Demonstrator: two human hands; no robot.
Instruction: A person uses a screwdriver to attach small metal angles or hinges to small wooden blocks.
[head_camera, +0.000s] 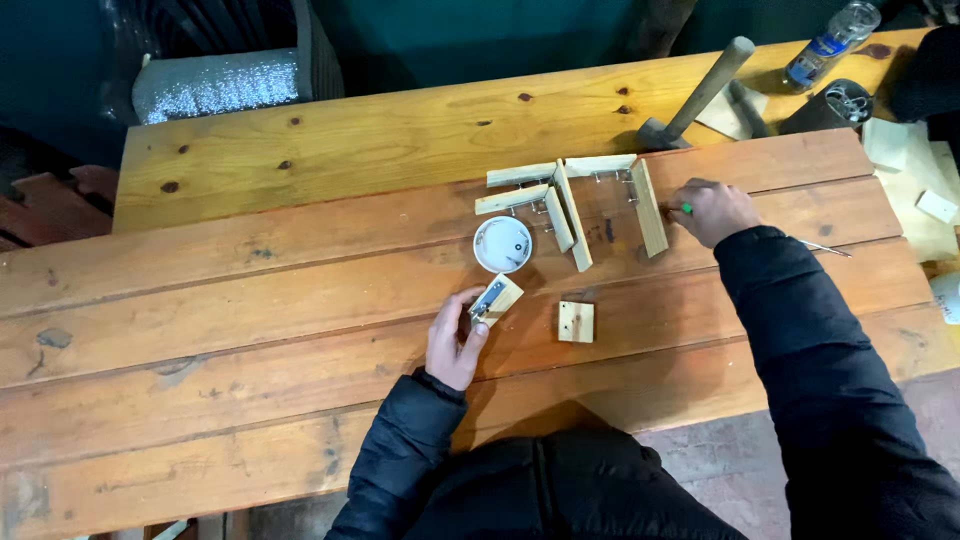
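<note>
Your left hand (455, 342) pinches a small wooden block (497, 298) with a metal hinge at its fingertips; your right hand (712, 211) is clenched on a green-tipped tool (687, 209) beside a wooden strip (648, 207)

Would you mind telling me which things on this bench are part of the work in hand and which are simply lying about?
In hand:
- left hand holding a small wood block with a metal hinge
- right hand by the hinged wooden strips
- small square block
- white round dish

Lying about:
- hammer
- plastic bottle
- silver padded roll
</note>
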